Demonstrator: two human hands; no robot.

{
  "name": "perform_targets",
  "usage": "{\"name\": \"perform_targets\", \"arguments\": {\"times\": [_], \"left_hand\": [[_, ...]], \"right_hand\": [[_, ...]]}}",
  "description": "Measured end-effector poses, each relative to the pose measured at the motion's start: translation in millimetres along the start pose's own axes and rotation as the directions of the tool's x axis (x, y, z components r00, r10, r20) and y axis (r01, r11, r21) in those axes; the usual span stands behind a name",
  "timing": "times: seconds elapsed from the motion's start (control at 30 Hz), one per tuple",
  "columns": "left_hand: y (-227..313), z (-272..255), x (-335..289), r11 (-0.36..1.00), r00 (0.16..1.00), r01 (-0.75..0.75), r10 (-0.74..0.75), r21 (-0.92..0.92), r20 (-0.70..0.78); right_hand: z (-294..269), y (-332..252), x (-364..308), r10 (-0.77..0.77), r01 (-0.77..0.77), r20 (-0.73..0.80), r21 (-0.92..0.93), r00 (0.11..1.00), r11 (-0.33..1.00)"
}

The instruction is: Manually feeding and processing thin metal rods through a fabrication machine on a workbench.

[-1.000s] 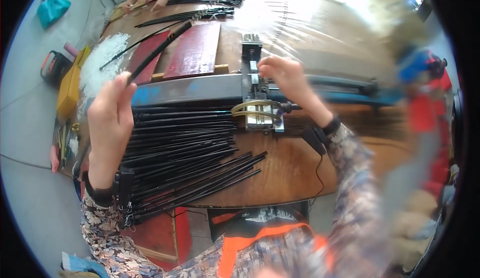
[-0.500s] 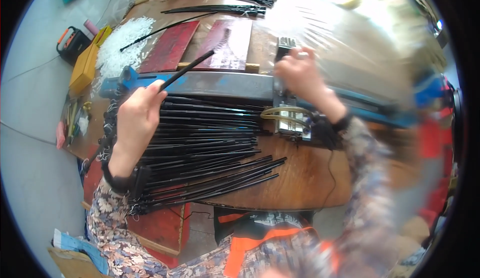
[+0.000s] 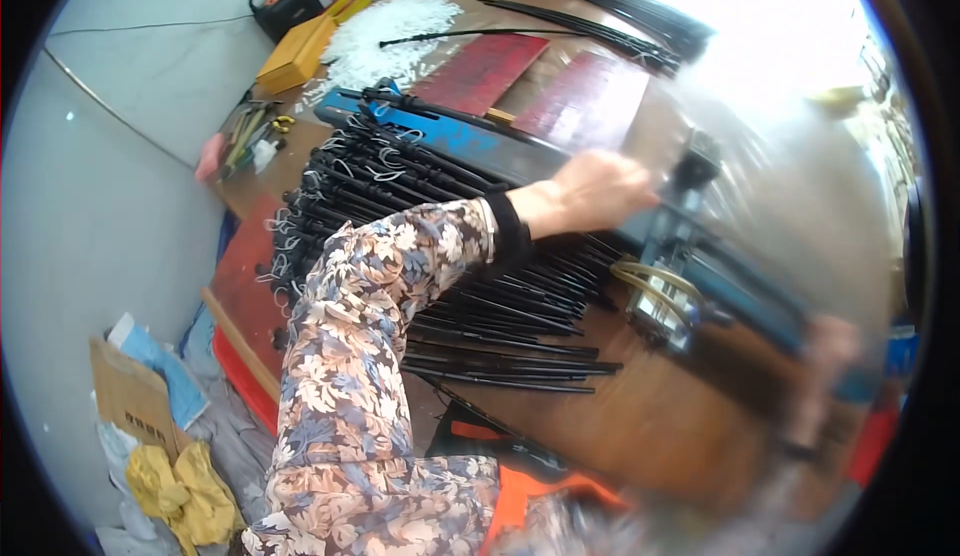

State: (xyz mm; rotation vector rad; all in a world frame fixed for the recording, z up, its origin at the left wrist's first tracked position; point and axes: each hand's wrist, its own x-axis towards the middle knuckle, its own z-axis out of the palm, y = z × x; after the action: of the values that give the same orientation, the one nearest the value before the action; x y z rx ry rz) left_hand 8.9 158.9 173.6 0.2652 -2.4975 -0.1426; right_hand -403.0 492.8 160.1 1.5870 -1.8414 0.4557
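My left hand [image 3: 603,193] is closed above the long blue-grey metal rail [image 3: 465,141], near the metal clamp device [image 3: 665,291] with its yellowish hose. A thin black rod [image 3: 475,122] lies along the rail's far edge and runs toward the fingers, which seem to grip its end. My right hand [image 3: 832,341] is a blur at the rail's right end, its fingers smeared by motion. Under my left forearm lies a thick row of black rods [image 3: 530,301], with white string loops [image 3: 385,164] at their left ends.
Beyond the rail are two reddish boards [image 3: 480,74], a heap of small white pieces [image 3: 395,41] and a yellow box [image 3: 297,54]. More black rod bundles [image 3: 630,16] lie at the back on clear plastic sheeting. Hand tools [image 3: 250,136] sit at the table's left edge.
My left hand has moved right toward the clamp, and its rod now lies along the rail. My right hand has left the clamp, going right and nearer. The view has turned left.
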Motion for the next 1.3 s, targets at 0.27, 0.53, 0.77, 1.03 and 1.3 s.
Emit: {"name": "perform_targets", "arguments": {"times": [0.27,0.53,0.77,1.03,1.3], "left_hand": [[-7,15,1,0.991,0.996,0.054,-0.044,-0.125,0.077],[-8,10,3,0.996,0.993,0.052,-0.044,-0.067,0.111],[-5,-18,-6,0.972,0.948,0.218,-0.231,0.084,0.219],[-4,-10,4,0.976,0.929,0.202,-0.216,0.077,0.302],[-4,-5,1,0.991,0.980,0.119,-0.128,0.066,0.155]], "right_hand": [[9,-18,-2,0.160,-0.163,0.049,0.052,0.986,0.985],[-22,-53,-9,0.268,-0.272,0.046,0.088,0.962,0.958],[-42,-188,6,-0.050,0.028,0.069,0.288,0.996,0.957],[-30,-197,9,0.065,-0.099,0.104,0.373,0.992,0.923],[-1,-223,22,0.090,-0.226,0.221,0.736,0.971,0.638]]}}
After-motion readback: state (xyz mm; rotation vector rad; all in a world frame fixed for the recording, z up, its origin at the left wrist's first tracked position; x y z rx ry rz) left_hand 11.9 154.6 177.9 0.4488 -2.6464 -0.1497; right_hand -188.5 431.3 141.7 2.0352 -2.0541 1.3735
